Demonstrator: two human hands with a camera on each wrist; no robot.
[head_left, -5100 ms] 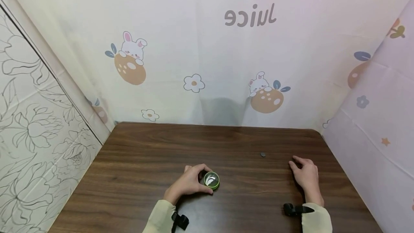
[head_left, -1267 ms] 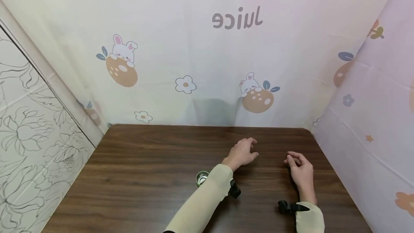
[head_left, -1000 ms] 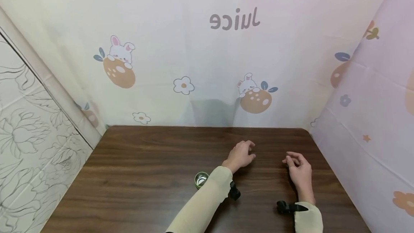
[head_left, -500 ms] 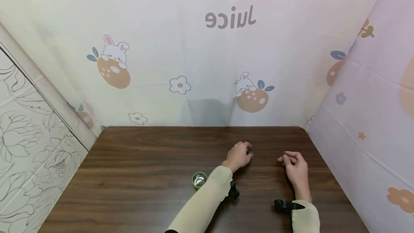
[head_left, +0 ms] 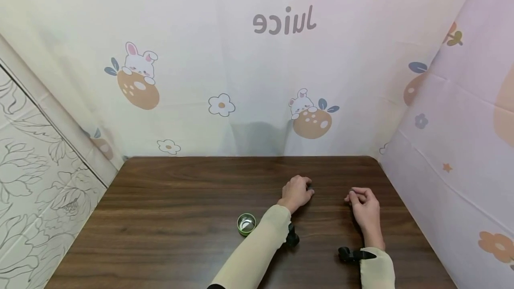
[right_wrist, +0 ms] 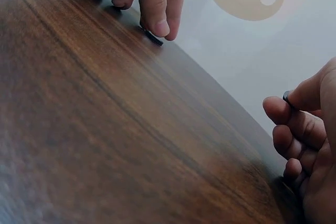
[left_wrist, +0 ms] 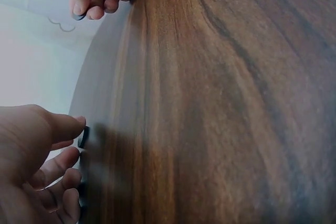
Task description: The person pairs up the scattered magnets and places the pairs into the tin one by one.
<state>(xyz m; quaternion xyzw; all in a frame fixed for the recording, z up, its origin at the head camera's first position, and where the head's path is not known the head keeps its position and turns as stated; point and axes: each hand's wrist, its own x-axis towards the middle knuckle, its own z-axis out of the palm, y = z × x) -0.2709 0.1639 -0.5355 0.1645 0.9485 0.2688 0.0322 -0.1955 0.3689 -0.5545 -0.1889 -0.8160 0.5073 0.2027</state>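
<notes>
Black and thin, the low disc [right_wrist: 152, 36] sits at the worktop [head_left: 180, 208] between the thumb and fingers of the left hand [head_left: 296, 191], which are curled closely around it; its broad face runs nearly parallel to the wood. The right hand [head_left: 366, 211] pinches the raised disc [right_wrist: 286, 96] between thumb and forefinger, above the surface, its exact tilt too small to tell.

Glossy container [head_left: 246, 225], apparently metal inside

Pale cream sleeves [head_left: 254, 249] — softly creased — come with small black wrist cameras [head_left: 344, 254] and a black strap [head_left: 366, 254] on the right.
</notes>
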